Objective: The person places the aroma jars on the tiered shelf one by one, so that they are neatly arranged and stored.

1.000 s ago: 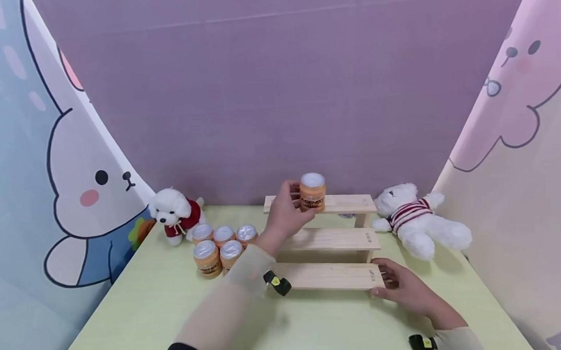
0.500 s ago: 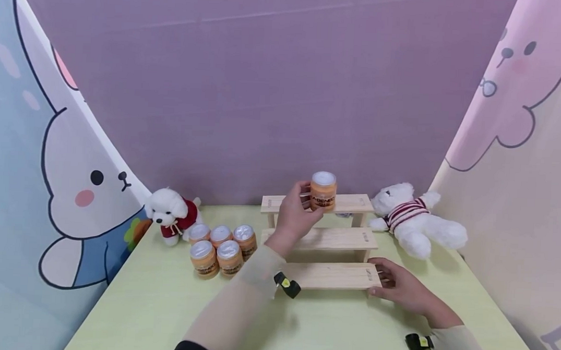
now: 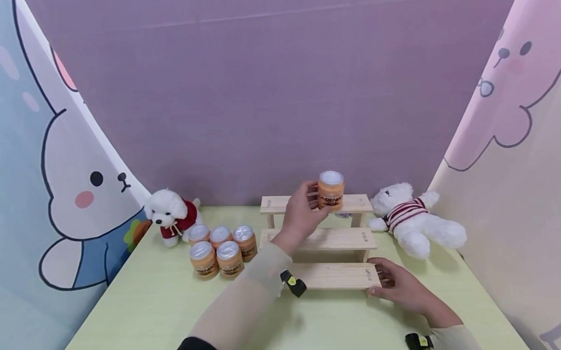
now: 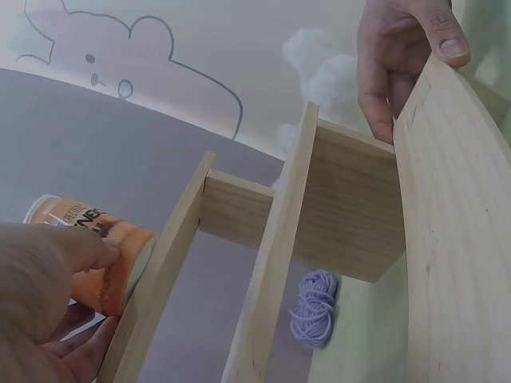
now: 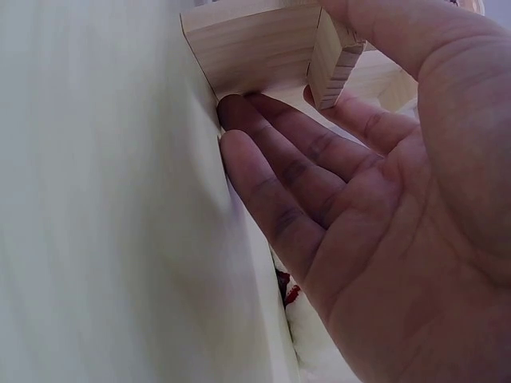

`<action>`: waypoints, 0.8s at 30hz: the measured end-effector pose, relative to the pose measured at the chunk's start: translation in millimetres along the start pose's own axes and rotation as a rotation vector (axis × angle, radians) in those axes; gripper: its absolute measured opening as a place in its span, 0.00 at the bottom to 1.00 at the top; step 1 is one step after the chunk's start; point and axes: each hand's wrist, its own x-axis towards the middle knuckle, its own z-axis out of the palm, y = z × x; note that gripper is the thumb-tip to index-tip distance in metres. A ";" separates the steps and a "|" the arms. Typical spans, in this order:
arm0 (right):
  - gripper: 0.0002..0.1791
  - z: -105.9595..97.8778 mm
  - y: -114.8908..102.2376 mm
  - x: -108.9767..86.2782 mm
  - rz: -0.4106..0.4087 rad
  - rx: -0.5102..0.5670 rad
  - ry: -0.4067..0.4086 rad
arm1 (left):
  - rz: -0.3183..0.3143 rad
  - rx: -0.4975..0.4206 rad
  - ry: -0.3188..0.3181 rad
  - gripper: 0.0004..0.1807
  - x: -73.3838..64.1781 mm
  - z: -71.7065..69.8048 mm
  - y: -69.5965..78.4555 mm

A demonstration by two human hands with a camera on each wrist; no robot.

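My left hand (image 3: 302,215) grips an orange jar (image 3: 331,192) with a silvery-white lid, thumb in front and fingers around its side. The jar is upright at the top board of a three-step wooden display stand (image 3: 332,275), right of that board's middle. In the left wrist view the jar's base (image 4: 140,275) meets the top board's surface. My right hand (image 3: 404,287) holds the right end of the lowest board, thumb at the front edge and fingers behind. In the right wrist view its other fingers (image 5: 267,187) reach down beside the stand's leg, tips at the tabletop.
Several more orange jars (image 3: 229,259) stand grouped left of the stand. Behind them sits a white plush dog (image 3: 168,206) in red. A white plush bear (image 3: 419,223) in a striped top lies right of the stand. A ball of purple yarn (image 4: 315,309) lies behind the stand.
My left hand has moved to the right along the top board with the jar, slowing over the last half second. The right hand keeps its place on the lowest board.
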 end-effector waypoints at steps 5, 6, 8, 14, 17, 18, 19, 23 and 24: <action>0.38 0.0 1.4 0.2 -0.005 0.006 -0.001 | 0.003 0.016 0.015 0.36 1.8 2.1 0.4; 0.38 0.0 1.5 0.2 -0.006 0.005 -0.002 | 0.004 0.019 0.016 0.36 2.0 2.2 0.3; 0.38 -0.1 1.7 0.0 -0.005 0.004 -0.002 | 0.005 0.027 0.017 0.36 2.2 2.6 0.6; 0.38 -0.9 2.0 0.1 0.005 -0.014 0.005 | -0.002 0.030 0.015 0.37 2.1 2.8 1.4; 0.38 -0.7 2.4 0.1 0.005 -0.013 0.007 | -0.001 0.045 0.018 0.37 2.2 2.7 1.5; 0.38 -0.6 2.6 0.1 0.003 -0.012 0.007 | 0.000 0.053 0.021 0.37 2.1 2.6 1.5; 0.38 -0.5 2.6 0.1 0.003 -0.010 0.007 | -0.002 0.059 0.022 0.37 1.8 2.6 1.8; 0.38 -0.3 2.2 0.0 0.005 -0.009 0.004 | 0.001 0.075 0.025 0.37 1.7 2.5 1.4; 0.38 -0.3 2.0 0.1 0.004 -0.009 0.004 | 0.002 0.075 0.025 0.37 1.8 2.5 1.2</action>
